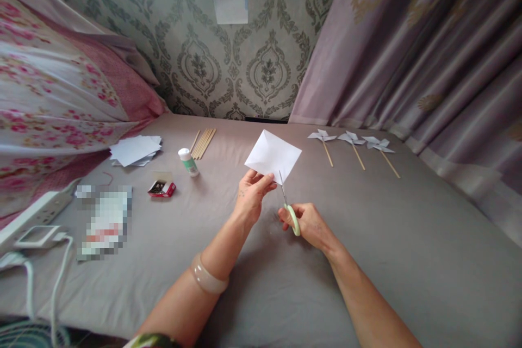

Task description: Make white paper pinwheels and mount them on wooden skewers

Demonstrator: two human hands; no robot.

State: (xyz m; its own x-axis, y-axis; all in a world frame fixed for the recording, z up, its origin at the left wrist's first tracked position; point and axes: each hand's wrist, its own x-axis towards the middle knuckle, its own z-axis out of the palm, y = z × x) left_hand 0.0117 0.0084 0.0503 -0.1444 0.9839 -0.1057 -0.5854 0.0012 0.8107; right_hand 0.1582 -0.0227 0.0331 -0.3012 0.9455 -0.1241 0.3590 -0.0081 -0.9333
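My left hand (252,197) pinches the near corner of a white square of paper (273,155) and holds it up above the grey sheet. My right hand (306,223) is closed round the green handles of a pair of scissors (287,204). The blades point up and touch the paper's lower edge, just right of my left fingers. A pale bangle sits on my left wrist.
Three finished paper pinwheels (351,141) on sticks lie at the back right. At the back left are a stack of white paper squares (136,150), wooden sticks (203,143), a glue bottle (188,162) and a small red box (162,188). A white power strip (32,212) and cables lie far left.
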